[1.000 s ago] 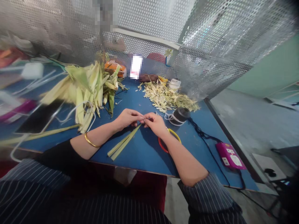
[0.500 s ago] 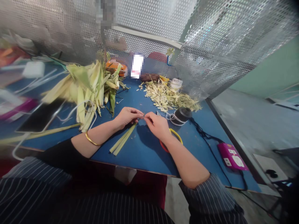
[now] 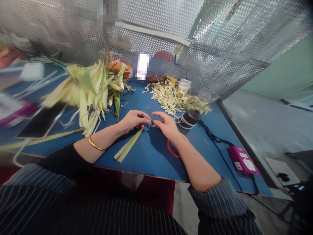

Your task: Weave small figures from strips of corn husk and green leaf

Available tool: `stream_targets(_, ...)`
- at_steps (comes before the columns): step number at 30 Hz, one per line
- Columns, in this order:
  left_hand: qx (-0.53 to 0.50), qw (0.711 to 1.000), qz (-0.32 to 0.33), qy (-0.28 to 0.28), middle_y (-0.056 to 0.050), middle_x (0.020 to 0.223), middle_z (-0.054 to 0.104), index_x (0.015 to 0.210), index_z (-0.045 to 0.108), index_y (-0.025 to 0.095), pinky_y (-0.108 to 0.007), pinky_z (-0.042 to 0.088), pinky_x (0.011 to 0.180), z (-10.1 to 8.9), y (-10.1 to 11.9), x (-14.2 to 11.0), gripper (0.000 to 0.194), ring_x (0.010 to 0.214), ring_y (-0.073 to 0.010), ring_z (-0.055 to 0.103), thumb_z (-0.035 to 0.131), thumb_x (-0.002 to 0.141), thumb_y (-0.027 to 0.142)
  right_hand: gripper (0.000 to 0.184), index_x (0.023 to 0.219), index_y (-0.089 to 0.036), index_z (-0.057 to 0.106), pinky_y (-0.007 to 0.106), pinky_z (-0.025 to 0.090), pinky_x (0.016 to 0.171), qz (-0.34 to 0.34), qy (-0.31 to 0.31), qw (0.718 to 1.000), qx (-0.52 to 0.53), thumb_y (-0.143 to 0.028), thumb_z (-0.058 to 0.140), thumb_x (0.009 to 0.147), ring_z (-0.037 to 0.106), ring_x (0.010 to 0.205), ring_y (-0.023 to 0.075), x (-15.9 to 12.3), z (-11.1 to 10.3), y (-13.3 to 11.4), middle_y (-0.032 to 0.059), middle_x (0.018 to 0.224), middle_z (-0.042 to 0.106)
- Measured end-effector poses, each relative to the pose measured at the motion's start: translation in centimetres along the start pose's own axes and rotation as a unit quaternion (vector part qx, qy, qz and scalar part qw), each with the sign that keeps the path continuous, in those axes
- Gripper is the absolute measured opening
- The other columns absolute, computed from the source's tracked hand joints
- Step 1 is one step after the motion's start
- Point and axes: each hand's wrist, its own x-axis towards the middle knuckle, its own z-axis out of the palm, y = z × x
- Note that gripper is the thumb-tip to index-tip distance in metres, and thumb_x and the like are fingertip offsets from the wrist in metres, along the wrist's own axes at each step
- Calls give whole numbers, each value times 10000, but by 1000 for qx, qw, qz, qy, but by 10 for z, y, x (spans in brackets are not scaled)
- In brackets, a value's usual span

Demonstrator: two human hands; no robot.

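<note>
My left hand (image 3: 133, 120) pinches the far end of a bundle of long green leaf strips (image 3: 127, 146), which slants down toward the near table edge. A gold bangle sits on that wrist. My right hand (image 3: 167, 125) is just right of it, thumb and forefinger pinched at the same tip, the other fingers stretched out. What the right fingers hold is too small to make out. Both hands hover low over the blue table (image 3: 151, 156).
A pile of pale green husks (image 3: 93, 88) lies at the back left, leaf scraps (image 3: 174, 99) at the back right. A black spool (image 3: 190, 117), a red and yellow ring (image 3: 173, 150), a pink power strip (image 3: 242, 160) with cable, and a perforated metal screen (image 3: 220, 49) are nearby.
My right hand has drawn slightly away from the left and spread its outer fingers. The left hand keeps its pinch on the strips.
</note>
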Motion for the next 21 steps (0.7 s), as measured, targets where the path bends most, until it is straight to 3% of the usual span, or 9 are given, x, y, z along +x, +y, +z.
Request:
stream_targets(3,3,1000,0,-18,15,537,578,788,699,145,-189,296,426,0,1,-1,190,462,-55,482,747,650,267,255,991,-205,622,271,495,639,16,-55,997,42,-219,607,737,653,676,132,1,4,2,10,831,669)
stream_targets(8,12,999,7,-30,9,543,580,786,699,145,-186,290,430,1,2,-2,202,479,-57,483,757,645,279,90,807,-188,625,270,499,654,23,-51,997,46,-232,628,729,625,631,119,0,5,2,-11,675,648)
stream_targets(21,110,989,103,6,-20,634,642,787,684,141,-206,434,506,1,-7,3,139,534,-86,537,663,691,240,48,740,-186,565,275,491,664,11,-60,998,13,-228,579,759,616,622,116,2,5,6,-21,653,621)
